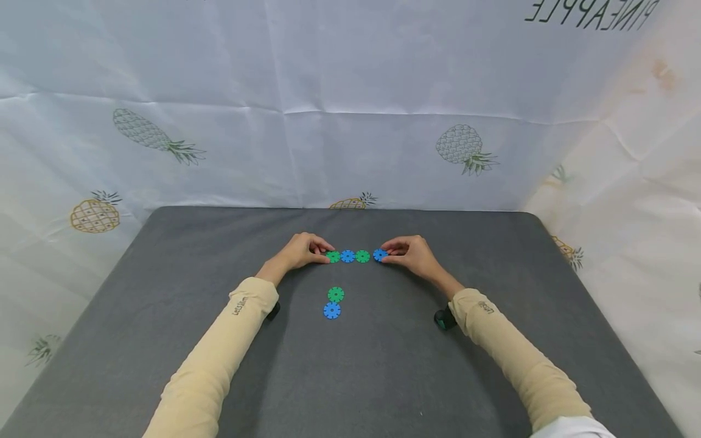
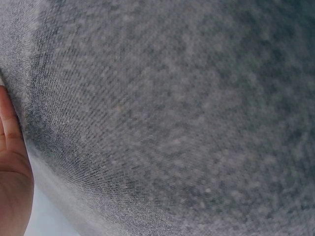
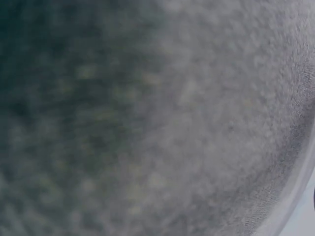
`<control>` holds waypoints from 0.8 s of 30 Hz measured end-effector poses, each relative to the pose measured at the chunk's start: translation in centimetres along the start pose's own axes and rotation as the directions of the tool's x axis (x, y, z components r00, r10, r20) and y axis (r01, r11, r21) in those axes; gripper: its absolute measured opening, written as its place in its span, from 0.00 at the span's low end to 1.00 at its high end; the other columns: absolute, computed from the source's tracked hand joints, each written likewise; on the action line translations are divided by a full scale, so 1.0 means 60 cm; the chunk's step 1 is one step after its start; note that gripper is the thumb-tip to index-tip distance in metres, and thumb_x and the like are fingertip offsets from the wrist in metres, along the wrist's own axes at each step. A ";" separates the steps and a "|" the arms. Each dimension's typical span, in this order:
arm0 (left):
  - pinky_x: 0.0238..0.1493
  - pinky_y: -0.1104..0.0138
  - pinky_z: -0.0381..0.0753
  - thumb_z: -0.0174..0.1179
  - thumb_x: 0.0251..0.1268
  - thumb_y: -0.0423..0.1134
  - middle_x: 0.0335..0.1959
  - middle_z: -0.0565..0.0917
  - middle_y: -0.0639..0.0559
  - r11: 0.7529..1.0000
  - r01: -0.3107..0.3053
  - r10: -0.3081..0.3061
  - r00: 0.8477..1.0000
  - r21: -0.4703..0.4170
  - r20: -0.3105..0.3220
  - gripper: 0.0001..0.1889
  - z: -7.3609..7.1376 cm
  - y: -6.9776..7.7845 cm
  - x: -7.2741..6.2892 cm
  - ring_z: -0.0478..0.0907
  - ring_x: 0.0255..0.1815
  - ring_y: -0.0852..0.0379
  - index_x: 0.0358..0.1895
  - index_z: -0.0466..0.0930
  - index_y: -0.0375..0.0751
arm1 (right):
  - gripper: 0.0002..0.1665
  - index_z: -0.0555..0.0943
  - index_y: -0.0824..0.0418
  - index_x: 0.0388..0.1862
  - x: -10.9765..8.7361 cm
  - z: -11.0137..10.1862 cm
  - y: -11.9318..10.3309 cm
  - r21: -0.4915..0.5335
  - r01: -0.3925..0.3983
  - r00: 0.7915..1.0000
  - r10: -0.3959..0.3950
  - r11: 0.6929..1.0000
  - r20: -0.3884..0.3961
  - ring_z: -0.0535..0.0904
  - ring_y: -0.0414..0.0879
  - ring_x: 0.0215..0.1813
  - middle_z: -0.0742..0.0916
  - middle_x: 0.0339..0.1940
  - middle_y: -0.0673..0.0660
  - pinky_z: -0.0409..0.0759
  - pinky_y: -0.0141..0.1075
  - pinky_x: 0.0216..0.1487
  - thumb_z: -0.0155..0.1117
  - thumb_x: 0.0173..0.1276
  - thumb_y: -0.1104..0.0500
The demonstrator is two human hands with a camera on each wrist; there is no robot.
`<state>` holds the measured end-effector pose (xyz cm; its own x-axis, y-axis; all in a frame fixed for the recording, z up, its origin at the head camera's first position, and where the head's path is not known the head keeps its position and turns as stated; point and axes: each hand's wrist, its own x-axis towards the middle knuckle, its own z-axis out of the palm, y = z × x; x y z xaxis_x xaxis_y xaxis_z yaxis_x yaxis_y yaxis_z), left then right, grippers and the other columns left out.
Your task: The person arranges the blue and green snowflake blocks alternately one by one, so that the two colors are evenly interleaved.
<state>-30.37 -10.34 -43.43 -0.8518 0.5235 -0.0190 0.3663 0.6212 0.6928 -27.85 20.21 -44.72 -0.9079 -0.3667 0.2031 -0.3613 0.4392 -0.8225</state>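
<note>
At the far middle of the table, my left hand pinches a green notched disc by its left edge. A blue notched disc and a second green disc follow to its right in a level row. Thumb and fingers of my right hand hold another blue disc, a small gap away from the row's right end. In the left wrist view, part of the left palm shows at the left edge. The right wrist view catches only blurred cloth, with the right hand out of sight.
Nearer to me lie a loose green disc and a blue disc, one in front of the other. Dark grey cloth covers the table. Behind it hangs a white pineapple-print curtain.
</note>
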 end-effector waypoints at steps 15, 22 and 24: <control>0.33 0.69 0.72 0.69 0.56 0.35 0.31 0.84 0.49 1.000 -0.028 0.028 1.000 -0.007 -0.002 0.16 -0.002 0.002 0.000 0.76 0.31 0.58 0.48 0.85 0.36 | 0.16 0.86 0.69 0.43 0.006 0.007 -0.005 -0.050 -0.039 0.999 0.038 0.998 -0.015 0.84 0.49 0.38 0.88 0.38 0.61 0.81 0.31 0.38 0.75 0.54 0.66; 0.34 0.69 0.72 0.69 0.57 0.35 0.31 0.84 0.48 1.000 -0.016 0.016 1.000 -0.006 0.006 0.16 -0.006 0.007 -0.002 0.76 0.31 0.57 0.49 0.85 0.36 | 0.15 0.86 0.69 0.41 0.011 0.011 -0.012 -0.102 -0.074 0.997 0.072 0.992 -0.024 0.84 0.48 0.37 0.88 0.35 0.61 0.81 0.33 0.38 0.76 0.53 0.66; 0.35 0.69 0.72 0.69 0.57 0.35 0.31 0.84 0.49 1.000 -0.013 0.013 1.000 -0.005 0.007 0.15 -0.005 0.006 -0.002 0.76 0.31 0.58 0.49 0.85 0.36 | 0.15 0.86 0.69 0.40 0.011 0.012 -0.013 -0.108 -0.087 0.996 0.085 0.990 -0.023 0.84 0.49 0.37 0.88 0.35 0.61 0.81 0.33 0.38 0.76 0.52 0.66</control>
<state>-30.27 -10.34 -42.96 -0.8442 0.5358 -0.0145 0.3758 0.6111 0.6967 -28.03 19.02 -44.33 -0.9399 -0.3093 0.1445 -0.3020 0.5557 -0.7746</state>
